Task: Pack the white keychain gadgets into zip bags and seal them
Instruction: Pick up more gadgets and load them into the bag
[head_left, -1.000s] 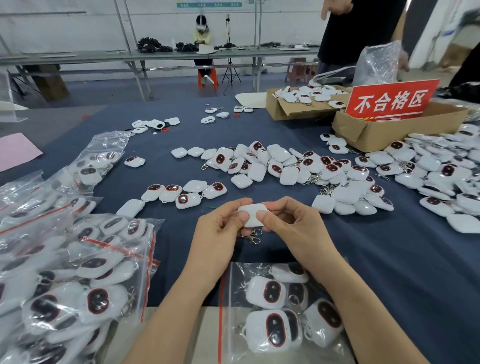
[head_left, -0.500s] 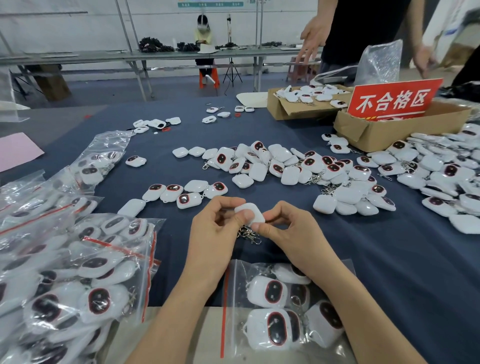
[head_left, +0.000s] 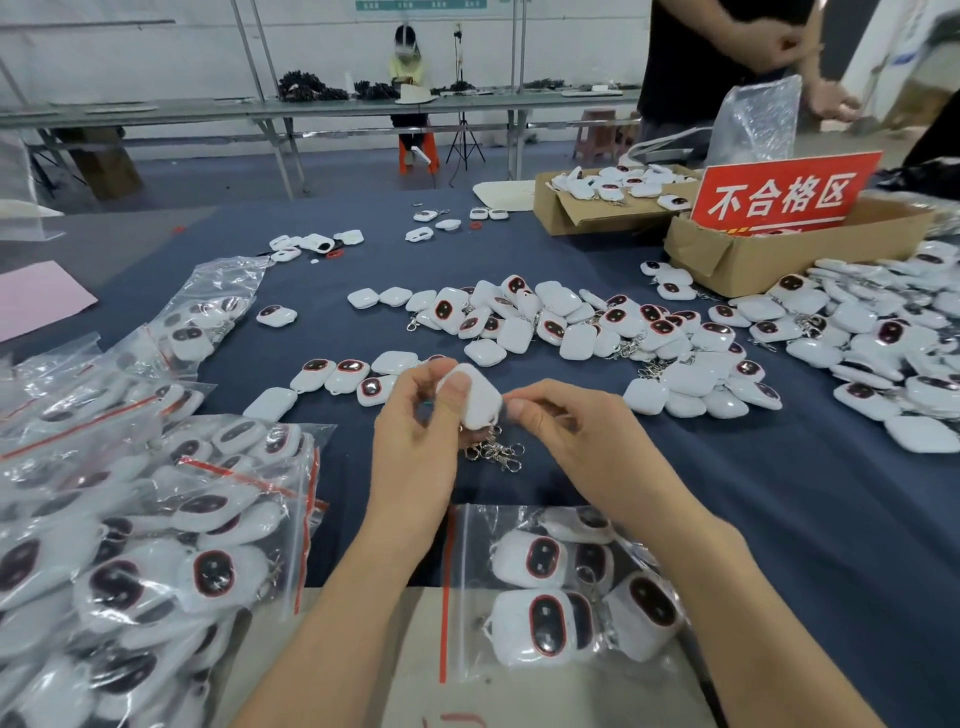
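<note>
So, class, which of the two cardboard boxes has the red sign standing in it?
The nearer cardboard box, on the right. The red sign stands in it; the farther box behind it holds white gadgets and no sign.

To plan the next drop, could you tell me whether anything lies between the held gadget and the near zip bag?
Nothing visible on the cloth between the white keychain gadget and the zip bag; only the right forearm overlaps the bag.
</note>
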